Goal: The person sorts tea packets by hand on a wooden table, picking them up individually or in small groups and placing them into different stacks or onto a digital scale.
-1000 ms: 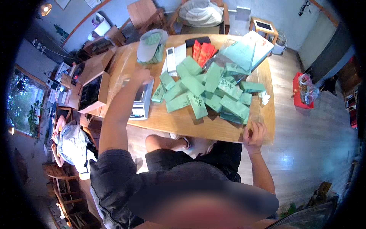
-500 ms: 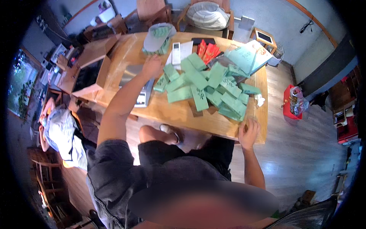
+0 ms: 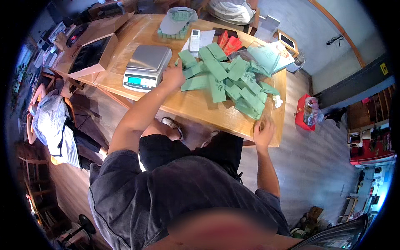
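Note:
My left hand [image 3: 173, 77] is at the left end of a heap of green paper-wrapped packets [image 3: 216, 85], beside the right edge of a digital scale [image 3: 148, 62]. Its fingers are bent at the spot of the leftmost packet; whatever they grip is hidden beneath the hand. The scale has a bare metal plate and a lit display. At the table's near right edge rests my right hand [image 3: 263, 130], fingers loosely bent and apart, just below the heap's near corner and holding nothing that I can see.
On the wooden table [image 3: 196, 110] lie a grey cap [image 3: 177, 24] over stacked green packets, a white remote control [image 3: 194, 41], red packets [image 3: 229, 43] and a crumpled tissue [image 3: 278, 101]. A cardboard box [image 3: 102, 66] stands left. A red bin [image 3: 301, 114] is on the floor; another person sits left.
My left hand has come back from beside the cap to the heap's left end, uncovering the scale. My right hand stays at the table edge. The view has shifted, so the table appears higher.

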Motion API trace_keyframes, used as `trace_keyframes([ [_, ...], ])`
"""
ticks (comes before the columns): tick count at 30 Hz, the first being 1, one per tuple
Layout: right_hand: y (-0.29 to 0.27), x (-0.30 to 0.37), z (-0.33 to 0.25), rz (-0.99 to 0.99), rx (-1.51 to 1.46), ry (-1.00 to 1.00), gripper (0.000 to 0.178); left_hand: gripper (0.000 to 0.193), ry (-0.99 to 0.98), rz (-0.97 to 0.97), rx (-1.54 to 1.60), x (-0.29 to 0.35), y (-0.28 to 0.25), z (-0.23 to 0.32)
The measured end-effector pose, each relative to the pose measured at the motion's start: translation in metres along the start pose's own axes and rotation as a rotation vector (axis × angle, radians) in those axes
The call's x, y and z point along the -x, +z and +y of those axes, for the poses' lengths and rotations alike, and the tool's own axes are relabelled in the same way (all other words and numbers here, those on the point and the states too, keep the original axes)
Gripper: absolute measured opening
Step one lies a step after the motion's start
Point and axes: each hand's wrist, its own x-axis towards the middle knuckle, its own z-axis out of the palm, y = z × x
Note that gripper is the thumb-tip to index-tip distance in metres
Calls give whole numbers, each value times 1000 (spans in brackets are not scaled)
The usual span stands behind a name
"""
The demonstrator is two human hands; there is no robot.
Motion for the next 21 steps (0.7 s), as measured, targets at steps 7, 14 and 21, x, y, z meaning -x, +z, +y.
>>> trace_keyframes([
  [7, 5, 10, 7, -95, -30, 92, 41, 75, 76, -33, 325, 27, -33, -1],
  [14, -2, 4, -2, -86, -16, 61, 44, 72, 79, 212, 431, 59, -20, -3],
  [21, 6, 1, 1, -90, -18, 21, 43, 78, 44, 406, 466, 44, 23, -8],
])
